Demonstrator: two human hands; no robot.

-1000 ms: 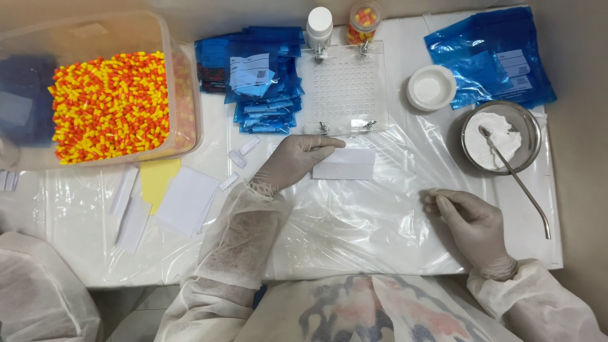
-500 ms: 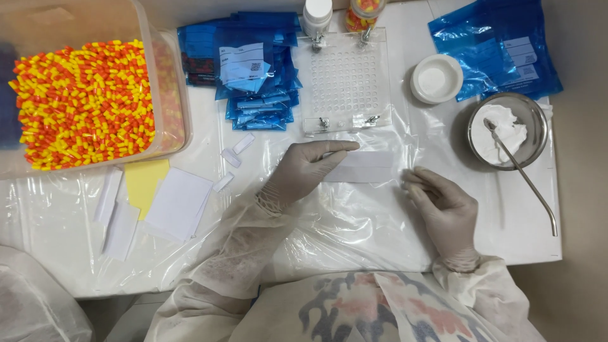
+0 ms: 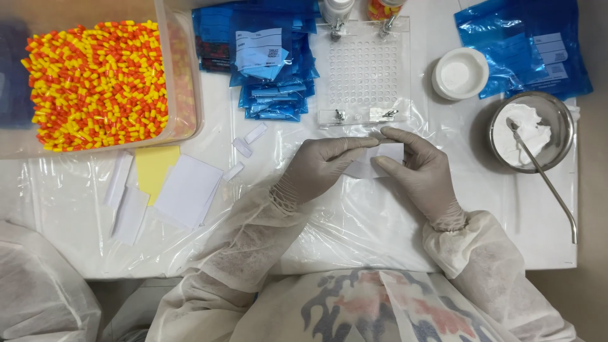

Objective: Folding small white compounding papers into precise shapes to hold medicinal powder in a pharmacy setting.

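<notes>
Gloved hands meet over a small white paper slip [image 3: 379,161] that lies on the plastic-covered table [image 3: 354,228], just below the clear perforated tray [image 3: 364,73]. The left hand [image 3: 320,166] rests flat along the slip's upper left edge, its fingers stretched out and pressing on the paper. The right hand [image 3: 419,170] pinches the slip's right end between thumb and forefinger, the other fingers loosely curled. Both wrists emerge from white disposable gown sleeves.

Beyond the tray sits a stack of blue foil pouches [image 3: 266,57], and further left a clear plastic tub [image 3: 183,69] holds a heap of orange-and-yellow capsules [image 3: 95,82]. To the right of the tray stands a small white round dish [image 3: 460,74], with another blue pouch [image 3: 525,44] beside it. A metal bowl of white powder [image 3: 531,132] sits near the right hand, and a long metal spatula [image 3: 548,187] leans out of it across the table. At the left, well apart from the hands, lie several white paper pieces [image 3: 187,190] and one yellow sheet [image 3: 155,168]. Two bottles stand at the tray's far edge, mostly cut off by the frame.
</notes>
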